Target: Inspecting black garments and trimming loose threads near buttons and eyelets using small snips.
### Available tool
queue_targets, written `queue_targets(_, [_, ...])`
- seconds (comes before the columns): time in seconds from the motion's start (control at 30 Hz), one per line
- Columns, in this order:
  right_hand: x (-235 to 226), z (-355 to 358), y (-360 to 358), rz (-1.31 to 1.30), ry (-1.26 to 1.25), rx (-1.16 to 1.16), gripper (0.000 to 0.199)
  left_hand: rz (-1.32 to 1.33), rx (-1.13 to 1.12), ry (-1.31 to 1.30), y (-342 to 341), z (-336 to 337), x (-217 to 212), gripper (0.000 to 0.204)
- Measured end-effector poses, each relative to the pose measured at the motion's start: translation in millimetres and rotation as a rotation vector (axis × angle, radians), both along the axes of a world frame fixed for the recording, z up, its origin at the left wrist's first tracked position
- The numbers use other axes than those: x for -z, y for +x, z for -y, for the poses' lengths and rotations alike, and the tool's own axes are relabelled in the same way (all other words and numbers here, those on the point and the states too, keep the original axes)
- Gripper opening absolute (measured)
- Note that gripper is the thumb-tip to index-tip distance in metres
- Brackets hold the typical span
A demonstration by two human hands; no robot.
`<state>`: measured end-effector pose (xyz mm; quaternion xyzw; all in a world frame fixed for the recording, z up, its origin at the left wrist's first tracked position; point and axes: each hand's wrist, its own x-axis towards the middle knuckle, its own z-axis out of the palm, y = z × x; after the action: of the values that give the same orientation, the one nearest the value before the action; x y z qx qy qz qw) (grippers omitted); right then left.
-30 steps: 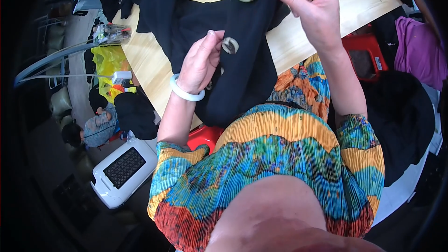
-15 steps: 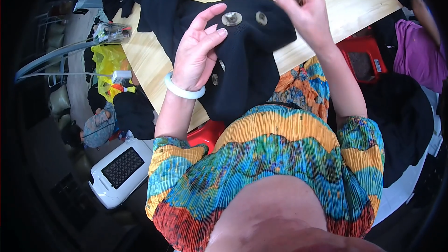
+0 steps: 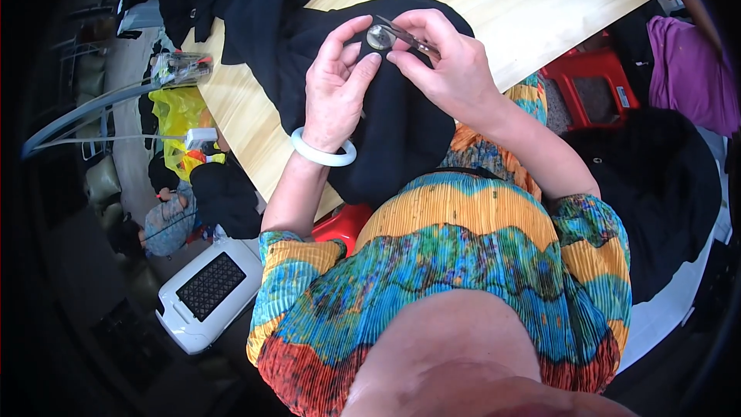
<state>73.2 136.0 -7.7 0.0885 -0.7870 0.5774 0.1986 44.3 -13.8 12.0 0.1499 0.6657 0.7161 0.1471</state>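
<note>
A black garment (image 3: 409, 120) lies over the near edge of the wooden table and hangs toward my lap. On it is a large round button (image 3: 378, 37), pale and marbled. My left hand (image 3: 336, 81), with a white bangle at its wrist, has thumb and forefinger closed at the button's edge. My right hand (image 3: 455, 62) is wrapped round a pair of small dark thread snips (image 3: 415, 40). Their tips are at the button, close to my left fingertips. What lies under the button is hidden.
More black clothing (image 3: 255, 0) covers the far left of the light wooden table (image 3: 532, 0). A red stool (image 3: 590, 85) and a purple cloth (image 3: 691, 73) are at the right. At the left are a yellow plastic bag (image 3: 181, 112), a curved lamp arm (image 3: 93, 112) and a white stool (image 3: 208, 293).
My right hand has come down and left, bringing the snips to the button. My left hand has closed in on the button's edge.
</note>
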Motion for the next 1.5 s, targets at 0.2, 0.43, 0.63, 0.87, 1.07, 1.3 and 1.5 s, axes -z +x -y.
queue_targets(0.2, [-2,-6,-7,0.299,-0.460,-0.197,0.028,0.077,0.044,0.006,-4,5,0,0.040])
queue_targets(0.43, [-8,-14,-9,0.366,-0.397,-0.154,0.031,0.383,0.074,0.262,-13,14,1,0.038])
queue_targets(0.63, [11,7,-4,-0.045,0.036,0.035,0.030,0.282,0.007,0.181,-3,2,4,0.036])
queue_targets(0.87, [19,-2,-10,0.205,-0.395,-0.130,0.026,0.241,0.037,-0.008,0,1,2,0.040])
queue_targets(1.07, [0,-18,-12,0.463,-0.486,-0.244,0.030,0.267,0.041,0.030,-4,5,0,0.036])
queue_targets(1.3, [2,-21,-6,0.372,-0.257,-0.207,0.029,0.144,0.021,-0.039,-14,8,9,0.029])
queue_targets(1.5, [2,-21,-2,0.349,-0.280,-0.219,0.027,0.332,0.079,0.053,-16,9,6,0.028])
